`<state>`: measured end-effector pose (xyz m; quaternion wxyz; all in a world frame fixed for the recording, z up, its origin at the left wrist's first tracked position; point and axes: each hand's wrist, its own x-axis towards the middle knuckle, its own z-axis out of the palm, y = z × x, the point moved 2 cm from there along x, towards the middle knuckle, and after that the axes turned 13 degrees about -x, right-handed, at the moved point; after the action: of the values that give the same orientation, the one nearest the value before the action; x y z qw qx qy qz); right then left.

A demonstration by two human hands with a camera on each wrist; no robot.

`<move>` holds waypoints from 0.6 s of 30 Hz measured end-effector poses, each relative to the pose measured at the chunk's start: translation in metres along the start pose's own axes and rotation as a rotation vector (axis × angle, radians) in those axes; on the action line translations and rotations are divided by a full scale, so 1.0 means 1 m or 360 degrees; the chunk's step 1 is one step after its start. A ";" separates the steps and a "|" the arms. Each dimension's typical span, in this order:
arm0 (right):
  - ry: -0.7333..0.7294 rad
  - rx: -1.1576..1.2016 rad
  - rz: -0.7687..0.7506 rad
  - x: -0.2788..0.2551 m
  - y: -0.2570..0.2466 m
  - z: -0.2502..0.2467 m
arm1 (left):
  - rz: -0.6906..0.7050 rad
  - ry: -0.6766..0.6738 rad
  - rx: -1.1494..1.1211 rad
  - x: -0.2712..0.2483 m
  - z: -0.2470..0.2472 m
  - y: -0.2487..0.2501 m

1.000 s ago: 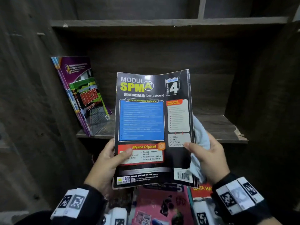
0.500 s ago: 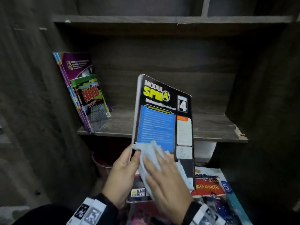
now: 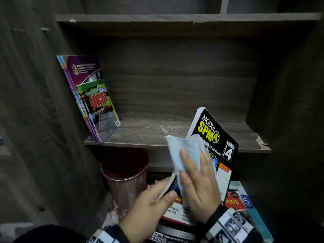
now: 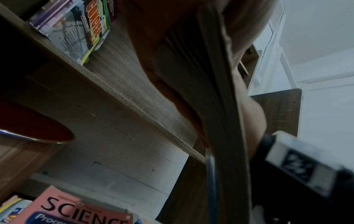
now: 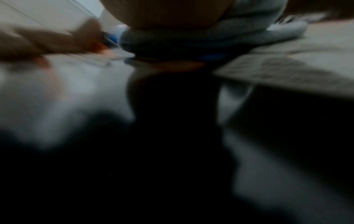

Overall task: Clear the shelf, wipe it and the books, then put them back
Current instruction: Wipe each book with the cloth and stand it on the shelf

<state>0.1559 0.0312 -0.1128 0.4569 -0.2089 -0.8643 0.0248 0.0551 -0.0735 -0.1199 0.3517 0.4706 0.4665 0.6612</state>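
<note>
**Wiping of a book cover in front of the cleared shelf**

The black workbook [image 3: 213,146] is held tilted, its top leaning toward the upper right of the frame, so that the front cover is presented to the cloth [image 3: 184,151]. It is gripped at its lower left edge by the left hand [image 3: 150,206], thumb across the cover and fingers behind, which judgeably steadies it against wiping pressure. The cloth is pressed flat against the cover's left half under the right hand [image 3: 198,179], whose fingers are extended rather than curled. The book thus lies between both hands, lower centre of the frame, just in front of the shelf [image 3: 157,132]. Two books [image 3: 93,100] are seen leaning against the shelf's left wall, apparently already returned. More books [image 3: 245,200] lie stacked below at lower right, beside a copper-coloured bin [image 3: 124,174]. The right wrist view is too blurred to add detail.
</note>
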 end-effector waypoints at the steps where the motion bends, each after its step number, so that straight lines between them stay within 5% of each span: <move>1: 0.0039 -0.0044 0.0124 0.005 0.011 -0.002 | -0.0018 -0.0022 -0.0008 -0.001 0.000 0.002; 6: 0.0149 0.0079 0.1316 0.022 0.080 -0.010 | -0.0076 -0.0123 0.0018 -0.004 0.001 0.004; 8: 0.0145 0.0131 0.1430 0.022 0.074 -0.011 | -0.0103 -0.0131 0.0004 -0.005 0.002 0.001; 10: 0.0011 0.0057 0.1133 0.013 0.041 -0.007 | -0.0072 -0.0119 -0.0015 -0.004 0.004 0.000; 14: -0.0010 -0.0069 -0.0064 -0.003 -0.004 0.004 | 0.0110 -0.0011 0.0039 0.000 0.001 0.003; 16: 0.0048 -0.0154 -0.0103 0.002 0.006 0.004 | 0.0128 -0.0018 0.0027 0.000 -0.001 0.005; 18: 0.0091 -0.0180 0.0290 0.012 0.029 -0.002 | 0.0102 -0.0035 -0.0016 -0.001 -0.003 0.006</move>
<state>0.1618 0.0619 -0.1089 0.4646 -0.3126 -0.8284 0.0116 0.0520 -0.0772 -0.1148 0.3378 0.4909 0.4439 0.6692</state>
